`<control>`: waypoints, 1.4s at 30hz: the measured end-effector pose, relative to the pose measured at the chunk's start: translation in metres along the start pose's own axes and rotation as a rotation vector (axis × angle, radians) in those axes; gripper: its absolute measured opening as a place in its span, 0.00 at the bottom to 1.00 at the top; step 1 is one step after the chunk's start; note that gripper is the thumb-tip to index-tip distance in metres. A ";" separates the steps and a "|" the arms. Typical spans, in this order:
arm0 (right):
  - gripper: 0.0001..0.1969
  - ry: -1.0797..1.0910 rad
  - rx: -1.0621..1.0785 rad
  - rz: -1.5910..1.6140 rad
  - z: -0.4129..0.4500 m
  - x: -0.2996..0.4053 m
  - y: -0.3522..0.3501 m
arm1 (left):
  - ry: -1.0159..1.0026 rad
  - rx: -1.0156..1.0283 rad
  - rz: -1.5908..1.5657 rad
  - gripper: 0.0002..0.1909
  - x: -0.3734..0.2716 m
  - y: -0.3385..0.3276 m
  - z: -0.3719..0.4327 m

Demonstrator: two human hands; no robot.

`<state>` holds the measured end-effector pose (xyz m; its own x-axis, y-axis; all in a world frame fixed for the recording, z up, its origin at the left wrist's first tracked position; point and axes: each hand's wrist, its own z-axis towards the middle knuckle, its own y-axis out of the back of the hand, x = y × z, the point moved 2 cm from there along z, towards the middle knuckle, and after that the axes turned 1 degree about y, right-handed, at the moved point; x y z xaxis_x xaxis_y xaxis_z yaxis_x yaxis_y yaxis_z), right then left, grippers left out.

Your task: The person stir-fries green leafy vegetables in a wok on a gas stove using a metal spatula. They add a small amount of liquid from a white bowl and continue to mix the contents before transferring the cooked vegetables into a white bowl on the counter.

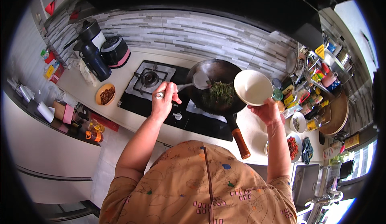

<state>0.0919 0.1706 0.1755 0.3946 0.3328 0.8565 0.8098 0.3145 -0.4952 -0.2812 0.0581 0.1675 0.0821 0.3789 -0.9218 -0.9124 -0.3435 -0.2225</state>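
Note:
My left hand (164, 98) is closed around the handle of a metal spatula (201, 80), whose broad head is over the left part of a dark wok (217, 68). Chopped green leafy food (221, 94) lies in the wok, which sits on the right side of a black gas hob (199, 124). The wok's wooden handle (241, 144) points towards me. With my right hand (268, 112) I grip a white bowl (253, 87) by its near rim, tilted at the wok's right edge. No food shows inside the bowl.
An orange bowl of brown food (105, 94) stands left of the hob, near a dark flask (95, 61) and a rice cooker (115, 52). At right are bottles and jars, a small white bowl (298, 122), a plate of chopped red food (293, 148) and a sink (305, 181).

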 end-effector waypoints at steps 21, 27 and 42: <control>0.27 -0.021 -0.047 -0.033 -0.024 0.007 0.022 | 0.381 -0.007 -0.010 0.18 0.026 -0.014 0.048; 0.27 0.006 -0.043 -0.056 -0.022 0.015 0.023 | 0.314 -0.143 -0.300 0.17 0.065 0.003 -0.004; 0.24 -0.070 -0.051 -0.077 0.023 0.005 0.029 | 0.128 -0.108 -0.323 0.16 0.002 0.020 -0.001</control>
<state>0.1077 0.2024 0.1622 0.3007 0.3709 0.8787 0.8583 0.2963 -0.4188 -0.2987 0.0512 0.1611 0.4150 0.3747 -0.8291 -0.7842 -0.3148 -0.5348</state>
